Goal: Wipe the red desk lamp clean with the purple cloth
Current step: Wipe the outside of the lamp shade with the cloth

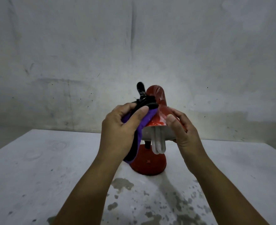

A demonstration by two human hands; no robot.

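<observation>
The red desk lamp (157, 104) stands on the table, its shade tilted toward me with a white bulb (158, 144) hanging from it. Its round red base (152, 163) sits below and a black flexible neck (140, 90) rises behind the shade. My left hand (117, 132) grips the purple cloth (143, 120), which has a black edge, and presses it against the left side of the shade. My right hand (186, 132) holds the shade's right rim, thumb on the front and fingers behind it.
The lamp stands on a pale, worn table (44, 168) with dark blotches near the front. A bare grey wall (134, 46) is close behind. The table's far edge runs just past the lamp.
</observation>
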